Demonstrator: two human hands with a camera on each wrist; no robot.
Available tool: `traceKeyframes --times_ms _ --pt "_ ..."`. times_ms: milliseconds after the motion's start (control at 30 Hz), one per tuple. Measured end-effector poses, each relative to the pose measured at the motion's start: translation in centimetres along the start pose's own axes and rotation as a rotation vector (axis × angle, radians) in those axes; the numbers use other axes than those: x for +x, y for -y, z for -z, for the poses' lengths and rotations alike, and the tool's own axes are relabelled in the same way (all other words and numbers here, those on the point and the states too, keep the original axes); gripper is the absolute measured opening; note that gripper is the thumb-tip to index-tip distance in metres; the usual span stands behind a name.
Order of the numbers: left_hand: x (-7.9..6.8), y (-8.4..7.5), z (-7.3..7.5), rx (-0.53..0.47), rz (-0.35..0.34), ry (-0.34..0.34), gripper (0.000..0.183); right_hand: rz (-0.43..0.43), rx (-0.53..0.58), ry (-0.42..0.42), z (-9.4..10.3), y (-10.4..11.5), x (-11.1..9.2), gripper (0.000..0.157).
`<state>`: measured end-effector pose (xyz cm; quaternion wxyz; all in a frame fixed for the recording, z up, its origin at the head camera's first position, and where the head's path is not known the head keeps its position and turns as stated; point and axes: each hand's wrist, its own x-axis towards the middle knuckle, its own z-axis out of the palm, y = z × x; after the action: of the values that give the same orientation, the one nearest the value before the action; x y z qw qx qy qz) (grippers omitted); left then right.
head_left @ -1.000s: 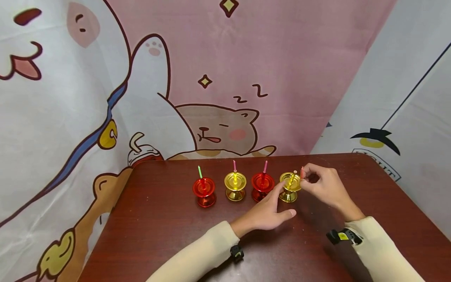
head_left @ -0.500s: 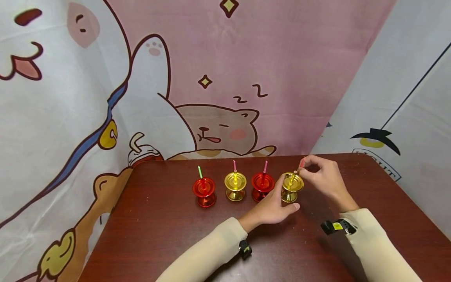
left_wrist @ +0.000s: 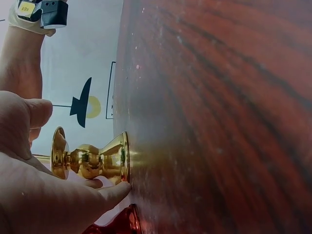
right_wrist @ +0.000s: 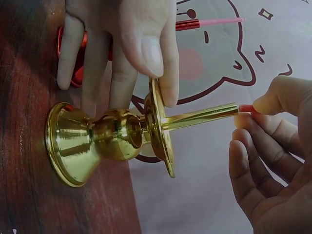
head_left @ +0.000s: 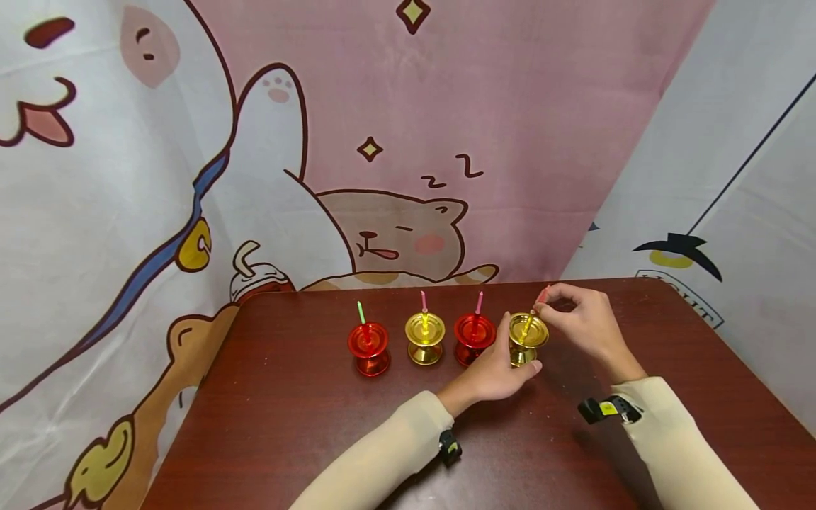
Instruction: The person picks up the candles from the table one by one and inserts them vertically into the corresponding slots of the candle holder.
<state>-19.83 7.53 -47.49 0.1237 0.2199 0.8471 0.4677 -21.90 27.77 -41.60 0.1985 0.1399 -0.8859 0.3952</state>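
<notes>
My right hand (head_left: 583, 319) pinches a thin red candle (head_left: 542, 294) between thumb and forefinger. In the right wrist view, the candle's lower end is right at the mouth of the gold candle holder's upright tube (right_wrist: 202, 117). That holder (head_left: 524, 354) stands on the table, rightmost in a row. My left hand (head_left: 491, 374) is beside it, fingers straight along its left side and thumb out in front. In the left wrist view, the fingers pass close behind the gold stem (left_wrist: 87, 161), one fingertip near its base.
Left of this holder stand a red one (head_left: 468, 350) with a pink candle (head_left: 479, 303), a gold one (head_left: 425, 354) with a pink candle (head_left: 423, 301), and a red one (head_left: 372, 365) with a green candle (head_left: 360, 312). A printed cloth (head_left: 542, 142) hangs behind the brown table (head_left: 287, 425).
My left hand has moved right and slightly up, closer around the gold holder. My right hand has brought the red candle up and left over the tube. The holder shifted slightly right.
</notes>
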Motion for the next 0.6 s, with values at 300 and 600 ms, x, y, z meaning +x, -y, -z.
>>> traceKeyframes --times_ms 300,600 --pt "-0.09 -0.45 0.15 -0.005 0.038 0.003 0.103 0.041 -0.016 0.000 -0.15 -0.10 0.10 0.009" --pt "0.32 -0.17 -0.06 -0.017 0.033 -0.008 0.100 0.084 -0.064 0.001 -0.18 -0.21 0.16 0.011"
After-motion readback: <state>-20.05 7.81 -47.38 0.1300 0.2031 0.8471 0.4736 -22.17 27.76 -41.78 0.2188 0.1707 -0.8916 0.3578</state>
